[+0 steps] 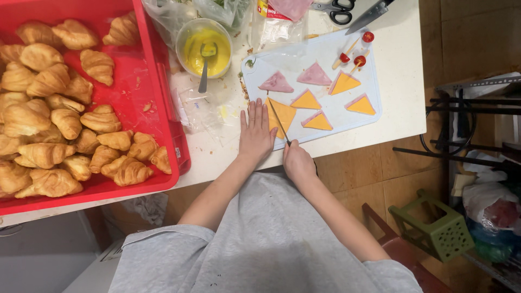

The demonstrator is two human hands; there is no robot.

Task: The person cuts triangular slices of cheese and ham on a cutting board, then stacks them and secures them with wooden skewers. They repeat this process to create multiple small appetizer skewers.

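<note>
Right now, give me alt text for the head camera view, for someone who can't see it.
Seen from above, a person's left hand presses flat on a cheese slice on a pale cutting board while the right hand draws a knife across it. A red tray of croissants sits alongside.

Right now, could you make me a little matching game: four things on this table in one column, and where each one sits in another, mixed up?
Things:
1. croissants
2. yellow sauce
3. scissors
4. cheese triangles

Places:
A. in a clear round tub with a spoon
B. on the pale cutting board
C. in the red tray
D. at the table's far edge, beside a knife

Pairs: 1-C, 2-A, 3-D, 4-B
</note>
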